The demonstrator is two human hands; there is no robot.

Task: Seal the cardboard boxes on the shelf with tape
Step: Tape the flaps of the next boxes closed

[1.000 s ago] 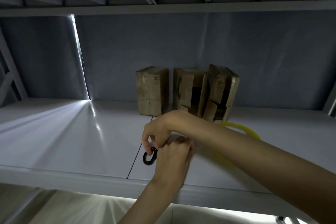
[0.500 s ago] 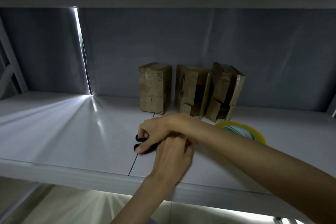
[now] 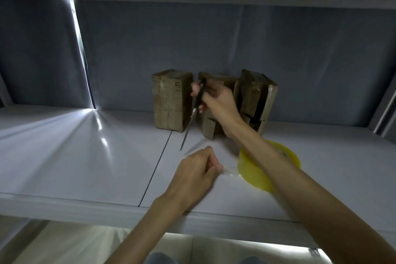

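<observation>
Three cardboard boxes stand upright in a row at the back of the white shelf (image 3: pixel 90 156), against the grey backdrop: the left box (image 3: pixel 170 100) looks closed, the middle box (image 3: pixel 216 79) is largely hidden behind a hand, and the right box (image 3: pixel 260 96) has its flaps hanging loose and open. The right hand (image 3: pixel 216 100) is raised in front of the middle box, fingers curled through the dark handles of a pair of scissors (image 3: pixel 194 113) whose blades point down toward the shelf. Nearer the front edge, the left hand (image 3: pixel 196 172) pinches the free end of a clear strip of tape (image 3: pixel 231 174) — the strip runs right to the yellow tape roll (image 3: pixel 255 171), which lies flat on the shelf, partly under the right forearm.
</observation>
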